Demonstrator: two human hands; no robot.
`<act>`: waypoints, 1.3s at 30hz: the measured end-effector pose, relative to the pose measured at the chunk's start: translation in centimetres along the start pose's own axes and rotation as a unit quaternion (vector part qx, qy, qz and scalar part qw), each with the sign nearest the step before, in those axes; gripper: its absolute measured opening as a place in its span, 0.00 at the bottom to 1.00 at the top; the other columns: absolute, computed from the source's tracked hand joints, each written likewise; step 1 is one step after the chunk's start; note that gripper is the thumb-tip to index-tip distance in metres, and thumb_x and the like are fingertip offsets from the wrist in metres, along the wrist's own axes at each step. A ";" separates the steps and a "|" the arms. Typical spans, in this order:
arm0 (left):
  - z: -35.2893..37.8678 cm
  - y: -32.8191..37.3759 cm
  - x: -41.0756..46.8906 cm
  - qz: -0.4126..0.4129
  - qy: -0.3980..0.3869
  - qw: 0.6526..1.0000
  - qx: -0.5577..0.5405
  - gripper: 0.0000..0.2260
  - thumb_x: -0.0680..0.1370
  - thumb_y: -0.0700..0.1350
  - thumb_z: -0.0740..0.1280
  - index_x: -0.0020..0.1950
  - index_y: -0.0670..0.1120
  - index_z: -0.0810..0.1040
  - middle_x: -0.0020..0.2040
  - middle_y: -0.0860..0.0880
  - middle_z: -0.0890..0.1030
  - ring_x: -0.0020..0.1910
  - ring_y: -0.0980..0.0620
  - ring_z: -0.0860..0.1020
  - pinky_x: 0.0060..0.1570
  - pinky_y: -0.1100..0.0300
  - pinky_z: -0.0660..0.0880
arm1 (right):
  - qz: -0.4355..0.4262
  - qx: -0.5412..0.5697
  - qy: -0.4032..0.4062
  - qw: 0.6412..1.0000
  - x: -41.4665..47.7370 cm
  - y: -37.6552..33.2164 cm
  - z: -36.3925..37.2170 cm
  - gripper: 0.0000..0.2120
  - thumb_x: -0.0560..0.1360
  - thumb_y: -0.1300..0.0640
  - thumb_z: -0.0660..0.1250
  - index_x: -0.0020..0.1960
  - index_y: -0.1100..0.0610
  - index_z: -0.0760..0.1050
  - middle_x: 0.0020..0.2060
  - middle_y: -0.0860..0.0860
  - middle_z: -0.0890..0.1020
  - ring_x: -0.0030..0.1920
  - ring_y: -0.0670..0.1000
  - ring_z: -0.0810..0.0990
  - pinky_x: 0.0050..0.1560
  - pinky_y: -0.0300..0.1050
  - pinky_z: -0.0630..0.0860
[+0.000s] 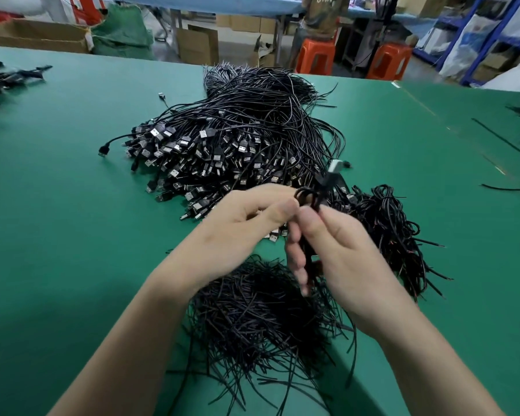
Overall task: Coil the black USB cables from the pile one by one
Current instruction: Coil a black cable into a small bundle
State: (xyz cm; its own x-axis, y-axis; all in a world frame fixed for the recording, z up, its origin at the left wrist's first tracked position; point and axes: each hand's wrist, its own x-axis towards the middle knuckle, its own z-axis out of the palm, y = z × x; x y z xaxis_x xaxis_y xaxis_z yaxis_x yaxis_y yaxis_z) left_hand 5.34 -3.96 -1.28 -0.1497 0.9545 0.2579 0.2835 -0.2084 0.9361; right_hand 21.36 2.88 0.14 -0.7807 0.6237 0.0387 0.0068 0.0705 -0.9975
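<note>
A factory assembly floor: a wide green desk (57, 175) carries a heaped mass of black USB cables (237, 139), with a mound of short black wires (252, 319) nearer the camera and smaller cable bundles (9, 76) at its far left edge. Beyond the desk stand open cardboard boxes (197, 45), a stuffed green sack (120, 31), two orange plastic stools (315, 57), blue metal shelving (475, 40) loaded with bags and cartons, and a second, blue-topped desk (222, 4) where a person (321, 16) stands.

The right hand (338, 250) hides most of the held cable (319, 190).
</note>
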 end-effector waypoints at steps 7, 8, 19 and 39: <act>0.0 -0.4 -0.1 0.005 -0.017 0.993 -0.121 0.16 0.80 0.50 0.68 0.54 0.38 0.85 0.43 0.57 0.86 0.46 0.62 0.82 0.53 0.67 0.75 | 0.103 0.136 -0.108 0.979 -0.6 0.0 -0.2 0.16 0.78 0.41 0.62 0.40 0.51 0.76 0.28 0.47 0.68 0.24 0.43 0.63 0.22 0.34 0.60; 0.2 -0.4 -0.1 0.003 -0.008 0.990 -0.141 0.11 0.80 0.49 0.71 0.53 0.42 0.87 0.42 0.56 0.86 0.43 0.62 0.82 0.51 0.66 0.76 | 0.115 0.147 -0.118 0.975 -0.6 -0.1 -0.3 0.17 0.77 0.40 0.62 0.39 0.52 0.76 0.28 0.47 0.68 0.23 0.43 0.62 0.21 0.34 0.59; 1.8 -0.7 0.4 -0.012 0.089 0.976 -0.199 0.10 0.77 0.52 0.70 0.48 0.49 0.89 0.36 0.43 0.83 0.37 0.56 0.81 0.48 0.67 0.77 | 0.095 0.128 -0.077 0.984 -1.0 0.1 0.1 0.15 0.84 0.45 0.57 0.43 0.52 0.69 0.33 0.47 0.63 0.30 0.47 0.59 0.29 0.39 0.56; -0.1 0.3 -0.6 -0.221 -0.135 0.835 0.486 0.05 0.73 0.57 0.78 0.45 0.58 0.86 0.39 0.59 0.84 0.42 0.58 0.82 0.40 0.62 0.75 | 0.064 -0.085 0.097 0.990 -1.0 2.1 -0.6 0.19 0.86 0.49 0.54 0.39 0.56 0.66 0.31 0.47 0.64 0.28 0.44 0.61 0.27 0.39 0.59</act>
State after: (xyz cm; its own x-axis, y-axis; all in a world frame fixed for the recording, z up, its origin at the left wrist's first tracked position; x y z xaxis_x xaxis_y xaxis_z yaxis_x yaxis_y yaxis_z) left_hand 5.45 -4.64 -1.18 -0.2605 0.9331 -0.2477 0.9116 0.3223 0.2553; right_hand 22.58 2.87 -1.99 -0.6324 0.7723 -0.0607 0.2158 0.1005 -0.9712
